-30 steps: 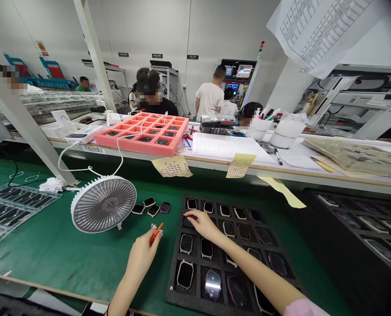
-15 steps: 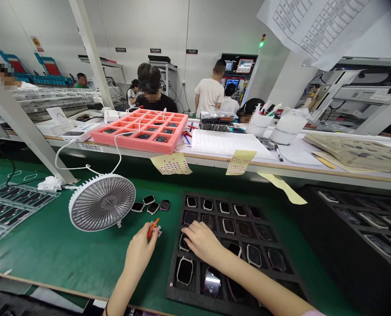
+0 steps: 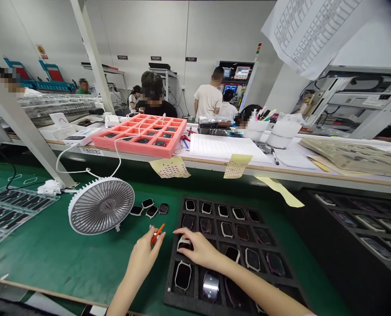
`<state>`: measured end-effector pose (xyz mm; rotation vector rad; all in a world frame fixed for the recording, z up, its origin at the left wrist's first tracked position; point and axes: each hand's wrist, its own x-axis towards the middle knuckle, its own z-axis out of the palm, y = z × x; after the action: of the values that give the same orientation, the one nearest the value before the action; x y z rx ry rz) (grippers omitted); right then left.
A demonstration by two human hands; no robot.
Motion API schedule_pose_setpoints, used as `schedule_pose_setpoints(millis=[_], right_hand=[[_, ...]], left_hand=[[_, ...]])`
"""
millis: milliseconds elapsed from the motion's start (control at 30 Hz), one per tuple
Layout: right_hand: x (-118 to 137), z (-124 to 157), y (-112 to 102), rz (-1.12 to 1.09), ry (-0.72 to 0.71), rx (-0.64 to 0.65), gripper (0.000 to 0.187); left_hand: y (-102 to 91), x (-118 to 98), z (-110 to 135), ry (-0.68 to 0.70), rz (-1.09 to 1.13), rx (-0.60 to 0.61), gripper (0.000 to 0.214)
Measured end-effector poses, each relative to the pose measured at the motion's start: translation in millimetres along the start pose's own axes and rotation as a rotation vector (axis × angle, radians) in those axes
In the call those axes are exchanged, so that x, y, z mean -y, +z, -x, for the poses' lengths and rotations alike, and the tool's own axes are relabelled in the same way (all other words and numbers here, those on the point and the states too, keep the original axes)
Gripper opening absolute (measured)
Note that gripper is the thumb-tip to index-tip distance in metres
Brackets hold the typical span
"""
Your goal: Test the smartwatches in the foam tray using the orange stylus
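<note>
Reaching over a black foam tray (image 3: 171, 299), the right hand (image 3: 195, 250) curves down onto a pale-rimmed watch case (image 3: 183, 244) in the tray's leftmost column, third row down. Its fingers (image 3: 182, 231) lie over the case, though whether they grip it cannot be told. More watch cases fill the other slots. Just left of the tray, the left hand (image 3: 144, 254) is closed around a thin orange stick (image 3: 157, 234), pinched between thumb and fingers, with a small pale piece (image 3: 151, 228) near its far end. Both hands are above a green mat (image 3: 50, 259) on the worktop. A round white fan (image 3: 101, 206) stands nearby, with small black watch pieces (image 3: 149, 209) between it and the tray. Farther off, a pink foam tray (image 3: 132, 150) sits on a second worktop, and co-workers (image 3: 208, 98) stand beyond it.
</note>
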<state>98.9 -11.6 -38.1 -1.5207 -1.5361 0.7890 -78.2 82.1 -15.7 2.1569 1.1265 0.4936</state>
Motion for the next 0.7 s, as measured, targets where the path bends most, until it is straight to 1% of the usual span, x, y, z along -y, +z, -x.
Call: schedule_pose_setpoints(millis=[67,133,200,300,367,433,533,700], right_hand=[[2.1,-2.3,-2.1,-0.199,0.063,-0.053,0.035],[7.5,-5.0,-7.8,-0.449,0.135,-0.130,0.027],[15.1,-6.8,-13.8,-0.673,0.182,-0.195,0.026],[26.6,-6.6,-17.6,-0.879,0.211,-0.196,0.027],[32.2,-5.7,-16.7,-0.965,0.219,-0.170,0.024],[35.9,-4.9,-15.3,-1.030,0.219,-0.155,0.021],[38.7,-4.5,-14.7,-1.077,0.204,-0.130,0.019],[38.7,-4.4,-15.8,-1.101,0.191,-0.098,0.018]], left_hand=[[-0.6,-4.2,2.1,0.018,0.080,0.030,0.031],[0.1,-10.5,5.2,0.040,0.181,0.093,0.033],[3.0,-18.3,8.7,0.071,0.294,0.178,0.036],[11.1,-31.3,12.5,0.091,0.471,0.320,0.039],[17.0,-39.5,13.9,0.067,0.568,0.407,0.040],[21.6,-46.0,14.6,0.031,0.636,0.465,0.042],[25.0,-50.5,15.1,-0.015,0.707,0.504,0.048],[25.1,-48.4,16.4,-0.084,0.792,0.557,0.053]])
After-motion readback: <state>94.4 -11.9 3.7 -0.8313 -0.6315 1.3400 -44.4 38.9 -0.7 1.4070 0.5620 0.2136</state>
